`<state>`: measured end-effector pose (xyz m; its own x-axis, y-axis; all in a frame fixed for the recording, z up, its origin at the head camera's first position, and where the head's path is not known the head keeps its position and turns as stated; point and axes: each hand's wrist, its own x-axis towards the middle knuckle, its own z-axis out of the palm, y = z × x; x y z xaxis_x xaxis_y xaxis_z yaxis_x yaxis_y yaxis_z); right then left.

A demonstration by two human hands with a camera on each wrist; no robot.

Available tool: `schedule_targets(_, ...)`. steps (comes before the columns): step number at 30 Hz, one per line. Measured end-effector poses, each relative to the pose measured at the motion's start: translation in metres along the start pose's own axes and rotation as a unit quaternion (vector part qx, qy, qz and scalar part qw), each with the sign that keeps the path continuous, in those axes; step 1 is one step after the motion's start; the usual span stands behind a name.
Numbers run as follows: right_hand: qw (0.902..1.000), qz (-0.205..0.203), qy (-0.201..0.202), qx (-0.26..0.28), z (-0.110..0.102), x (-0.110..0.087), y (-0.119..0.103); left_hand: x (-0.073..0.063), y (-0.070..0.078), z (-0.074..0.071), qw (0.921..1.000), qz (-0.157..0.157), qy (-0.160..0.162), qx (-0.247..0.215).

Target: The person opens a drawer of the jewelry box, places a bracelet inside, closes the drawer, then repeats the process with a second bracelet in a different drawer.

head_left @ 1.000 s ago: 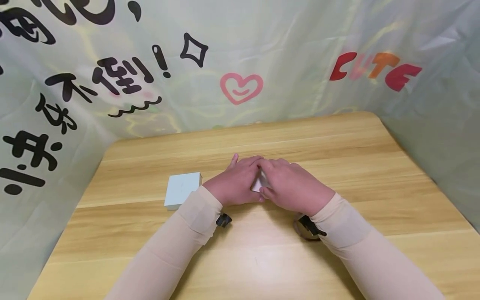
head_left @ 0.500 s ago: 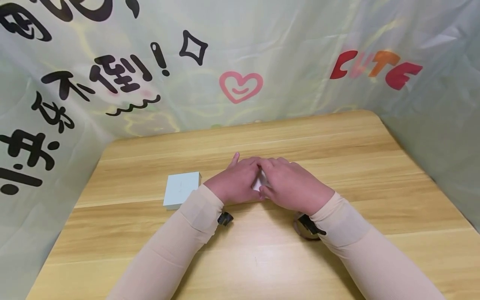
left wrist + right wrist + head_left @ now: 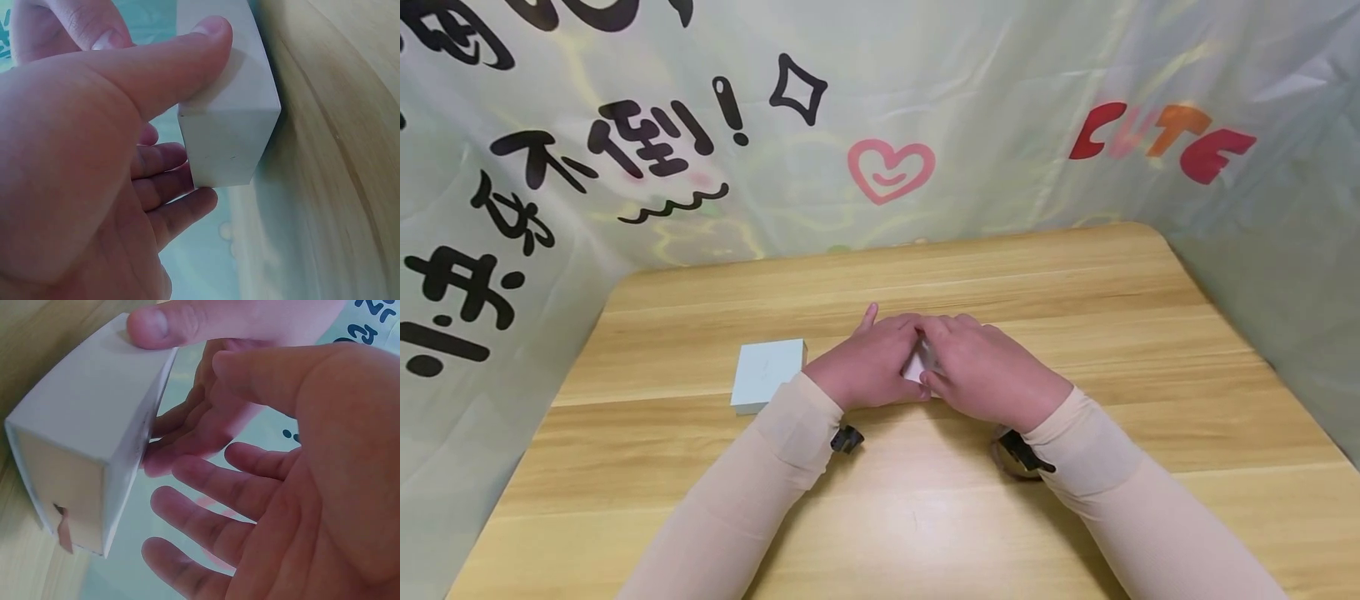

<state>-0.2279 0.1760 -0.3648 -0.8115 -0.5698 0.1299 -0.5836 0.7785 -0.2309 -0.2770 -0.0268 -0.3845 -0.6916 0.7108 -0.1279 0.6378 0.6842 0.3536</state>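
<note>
A white drawer box (image 3: 916,368) stands on the table between the two hands, mostly hidden by them in the head view. My left hand (image 3: 872,363) grips it, thumb (image 3: 200,56) on the near face and fingers on the far face, as the left wrist view shows. One end, seen in the right wrist view, has a cream inner panel (image 3: 59,475) with a brown ribbon tab (image 3: 64,531) poking out of a small hole. Beside that end, my right hand (image 3: 262,487) has its fingers spread and loosely bent, with a visible gap to the box.
A flat pale blue box (image 3: 767,372) lies left of the hands, partly behind the left sleeve (image 3: 790,433). The wooden table (image 3: 625,467) is bordered at the back and sides by a printed cloth (image 3: 985,125). Small black cameras (image 3: 847,439) are strapped at the wrists.
Both hands and the white box stay almost in place. The head view has shifted slightly, so the backdrop and pale blue box appear a little displaced.
</note>
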Motion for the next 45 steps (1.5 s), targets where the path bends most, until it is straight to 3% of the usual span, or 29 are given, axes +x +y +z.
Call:
schedule_targets(9, 0.9999, -0.014, 0.005, -0.007, 0.004, 0.001, -0.003, -0.019, -0.005, -0.002, 0.9999, -0.003, 0.010, 0.003)
schedule_targets(23, 0.9999, 0.005, -0.006, 0.010, 0.011, 0.003, -0.008, -0.056, -0.016, 0.003, 0.9986, 0.002, 0.053, 0.009)
schedule_targets(45, 0.9983, 0.019, -0.054, 0.011, 0.019, 0.008, -0.014, -0.105, -0.035, 0.010, 0.9962, -0.034, 0.077, 0.023)
